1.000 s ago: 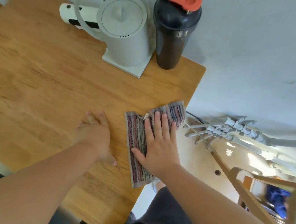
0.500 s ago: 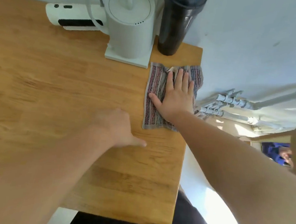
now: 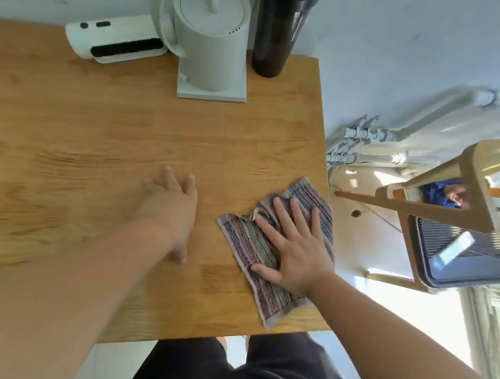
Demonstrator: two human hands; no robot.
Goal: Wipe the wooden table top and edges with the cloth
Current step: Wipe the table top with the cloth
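Head view, looking down. Dark shorts (image 3: 240, 371) at 6 o'clock, against the near edge of the wooden table (image 3: 94, 143).

Edges and room: near edge and right edge meet in a corner at about 5 o'clock. Open wood runs from the hands out to 9 o'clock and on toward 12 o'clock as far as the items along the wall.

Cloth (image 3: 237, 240): striped, flat on the top by the right edge, close to the near-right corner. Long axis runs roughly 5 to 11 o'clock, stripes along it. Far end bunched, turned toward 1 o'clock. Its right side reaches the table's right edge and seems to lap just over it.

Right hand (image 3: 294, 254): palm down on the cloth, fingers straight and spread, pointing about 11 o'clock, thumb out toward 9 o'clock. Forearm enters from 4 o'clock.

Left hand (image 3: 170, 212): flat on the wood, left of the cloth and apart from it, fingers slightly spread; blurred.

Far edge, at the wall: white device (image 3: 116, 39) at 11 o'clock, white kettle (image 3: 211, 39) on its square base, dark bottle (image 3: 276, 30) just right of it.

Off the table at 2 to 3 o'clock: pipes (image 3: 366, 145), wooden chair (image 3: 472, 186).
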